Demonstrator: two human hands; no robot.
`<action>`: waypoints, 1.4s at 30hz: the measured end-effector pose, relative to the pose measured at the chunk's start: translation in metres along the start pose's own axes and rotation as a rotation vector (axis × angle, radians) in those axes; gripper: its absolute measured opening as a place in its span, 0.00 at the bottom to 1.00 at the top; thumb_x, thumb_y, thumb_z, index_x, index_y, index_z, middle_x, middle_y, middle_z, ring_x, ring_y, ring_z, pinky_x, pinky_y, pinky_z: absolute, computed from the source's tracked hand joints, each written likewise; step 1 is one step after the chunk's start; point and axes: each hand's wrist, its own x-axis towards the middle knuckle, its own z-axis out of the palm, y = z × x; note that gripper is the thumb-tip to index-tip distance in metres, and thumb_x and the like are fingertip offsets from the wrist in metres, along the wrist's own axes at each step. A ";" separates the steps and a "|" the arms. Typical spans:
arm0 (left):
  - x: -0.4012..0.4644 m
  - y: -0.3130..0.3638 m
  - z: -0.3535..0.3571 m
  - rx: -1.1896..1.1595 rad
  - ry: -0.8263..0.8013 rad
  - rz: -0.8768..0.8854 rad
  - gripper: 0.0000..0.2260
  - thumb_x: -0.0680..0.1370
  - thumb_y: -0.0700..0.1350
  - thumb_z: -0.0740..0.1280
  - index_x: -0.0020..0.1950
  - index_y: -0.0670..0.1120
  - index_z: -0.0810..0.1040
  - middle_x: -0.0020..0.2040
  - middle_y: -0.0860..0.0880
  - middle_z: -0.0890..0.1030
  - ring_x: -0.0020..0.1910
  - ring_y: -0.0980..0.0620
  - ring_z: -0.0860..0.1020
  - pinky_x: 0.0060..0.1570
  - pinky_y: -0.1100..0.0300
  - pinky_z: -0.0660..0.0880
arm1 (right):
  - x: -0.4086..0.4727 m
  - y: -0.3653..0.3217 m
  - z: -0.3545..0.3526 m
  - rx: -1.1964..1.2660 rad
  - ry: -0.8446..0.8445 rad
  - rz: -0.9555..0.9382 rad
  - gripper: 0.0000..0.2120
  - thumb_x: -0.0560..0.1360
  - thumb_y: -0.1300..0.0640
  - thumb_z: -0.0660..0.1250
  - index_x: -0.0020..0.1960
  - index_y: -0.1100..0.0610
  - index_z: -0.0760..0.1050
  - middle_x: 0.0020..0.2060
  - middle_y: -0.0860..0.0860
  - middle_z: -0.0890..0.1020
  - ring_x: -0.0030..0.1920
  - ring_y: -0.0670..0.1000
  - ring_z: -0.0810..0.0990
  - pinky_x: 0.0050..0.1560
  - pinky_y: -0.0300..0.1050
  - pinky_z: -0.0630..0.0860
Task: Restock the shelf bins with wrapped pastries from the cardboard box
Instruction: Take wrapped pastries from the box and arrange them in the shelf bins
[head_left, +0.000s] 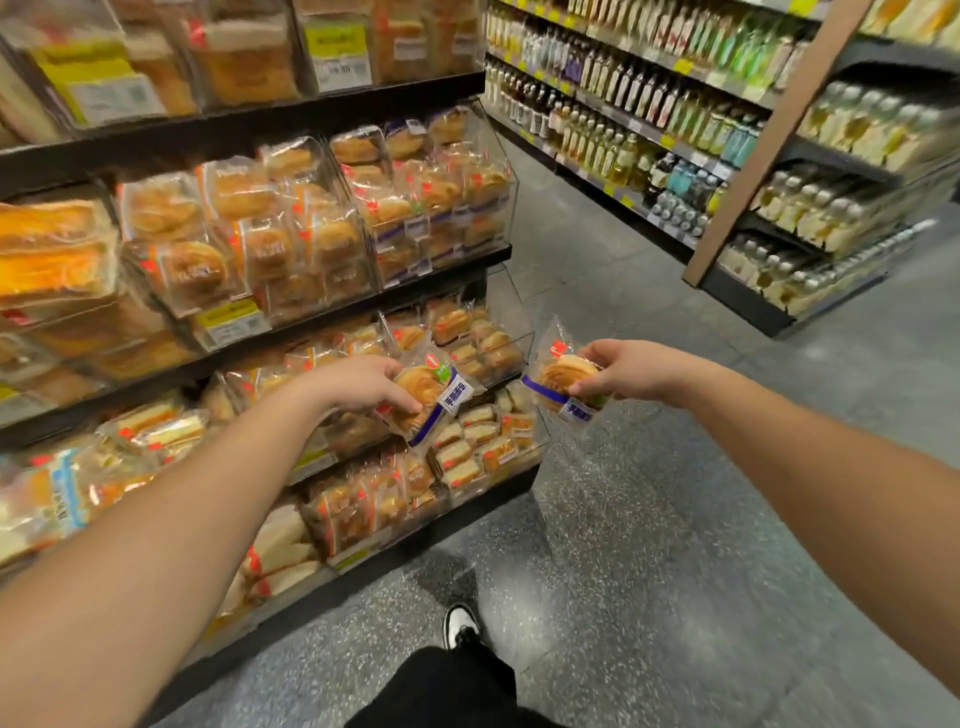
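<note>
Glossy clear plastic pastry wrappers — speckled, polished stone floor

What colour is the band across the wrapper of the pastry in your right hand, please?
Dark blue, on the pastry in the right hand; head view.

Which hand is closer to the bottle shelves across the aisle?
Right. The right hand holds its pastry out over the aisle, toward the bottle shelves; the left hand is at the pastry bins.
</note>
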 end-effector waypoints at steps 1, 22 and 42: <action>0.016 -0.001 -0.008 -0.015 -0.010 -0.018 0.12 0.76 0.52 0.72 0.56 0.51 0.76 0.51 0.54 0.81 0.46 0.58 0.78 0.39 0.64 0.70 | 0.015 -0.002 -0.005 -0.014 -0.003 0.007 0.32 0.71 0.44 0.76 0.71 0.52 0.70 0.61 0.49 0.79 0.55 0.50 0.80 0.53 0.46 0.77; 0.251 -0.011 -0.035 0.106 0.217 -0.224 0.28 0.74 0.47 0.74 0.71 0.46 0.68 0.63 0.45 0.77 0.54 0.47 0.76 0.44 0.59 0.70 | 0.306 -0.018 -0.028 -0.482 -0.089 -0.262 0.29 0.73 0.47 0.74 0.70 0.52 0.71 0.60 0.52 0.79 0.52 0.52 0.77 0.51 0.47 0.76; 0.335 -0.078 0.034 0.547 0.342 -0.301 0.17 0.76 0.50 0.68 0.62 0.47 0.71 0.53 0.40 0.75 0.58 0.37 0.72 0.59 0.43 0.71 | 0.425 -0.016 0.050 -0.765 -0.114 -0.580 0.29 0.74 0.49 0.73 0.74 0.48 0.69 0.67 0.52 0.75 0.67 0.57 0.74 0.64 0.55 0.74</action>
